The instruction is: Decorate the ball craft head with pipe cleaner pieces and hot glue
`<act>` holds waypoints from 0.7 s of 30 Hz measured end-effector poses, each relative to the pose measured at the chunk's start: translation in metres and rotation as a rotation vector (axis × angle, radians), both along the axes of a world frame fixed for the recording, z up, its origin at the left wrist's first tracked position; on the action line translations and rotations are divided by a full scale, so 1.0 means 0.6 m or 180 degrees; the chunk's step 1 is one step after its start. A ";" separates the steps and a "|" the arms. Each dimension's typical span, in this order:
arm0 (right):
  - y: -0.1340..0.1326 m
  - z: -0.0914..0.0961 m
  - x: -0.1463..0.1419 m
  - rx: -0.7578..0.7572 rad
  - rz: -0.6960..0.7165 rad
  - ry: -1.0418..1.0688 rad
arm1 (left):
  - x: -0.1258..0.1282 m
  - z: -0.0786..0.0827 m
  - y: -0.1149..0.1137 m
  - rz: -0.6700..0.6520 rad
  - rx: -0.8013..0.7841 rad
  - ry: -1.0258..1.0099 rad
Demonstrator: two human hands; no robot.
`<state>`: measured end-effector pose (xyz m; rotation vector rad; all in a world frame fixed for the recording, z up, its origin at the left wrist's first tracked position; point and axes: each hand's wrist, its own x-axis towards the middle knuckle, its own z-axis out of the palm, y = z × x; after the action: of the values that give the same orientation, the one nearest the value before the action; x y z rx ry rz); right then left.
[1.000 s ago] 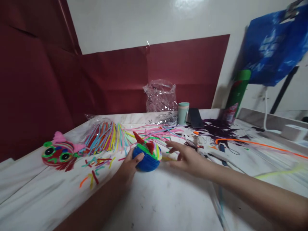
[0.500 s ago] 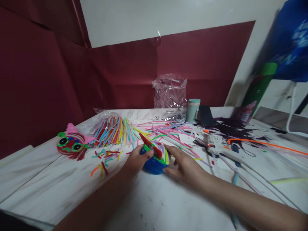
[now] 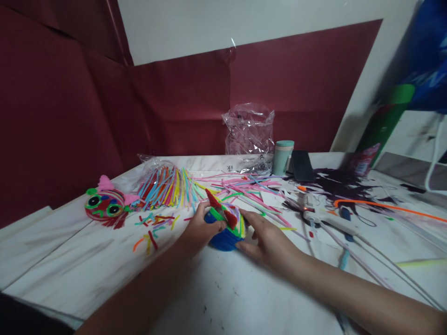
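Observation:
Between my hands is a round pipe-cleaner craft piece (image 3: 225, 238), deep blue below, with green, yellow and purple bands and red pointed parts on top. My left hand (image 3: 200, 229) grips its left side, the thumb pressed near the green band. From the right, my right hand (image 3: 267, 237) holds it with fingers on the upper edge and thumb low on the blue. The piece sits just above or on the white table; I cannot tell which. Its far side is hidden.
Left lies a finished-looking pipe-cleaner face (image 3: 106, 204) with big eyes. Behind are a bundle of pipe cleaners (image 3: 164, 188) and loose pink strands (image 3: 244, 186). A white glue gun (image 3: 314, 211), a phone (image 3: 302, 166), a lidded cup (image 3: 282, 158) and a clear plastic bag (image 3: 249, 132) stand or lie further off.
My left fingers have shifted up at the back of the craft piece, and the thumb has slid right. The right hand keeps its hold. The view has moved slightly.

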<state>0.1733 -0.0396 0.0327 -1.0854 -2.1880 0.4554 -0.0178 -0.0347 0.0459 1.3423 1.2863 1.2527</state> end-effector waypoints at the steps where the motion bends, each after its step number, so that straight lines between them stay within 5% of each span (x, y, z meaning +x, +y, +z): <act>1: -0.001 0.000 -0.001 0.0025 0.0013 0.0006 | -0.001 0.000 0.000 -0.0009 -0.0030 0.0033; 21: 0.004 0.005 -0.005 -0.0280 -0.0049 0.0153 | 0.011 0.011 -0.006 0.0405 -0.0119 0.0420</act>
<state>0.1705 -0.0370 0.0357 -1.1257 -2.1336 0.5697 -0.0112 -0.0382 0.0525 1.3528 1.5003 1.2365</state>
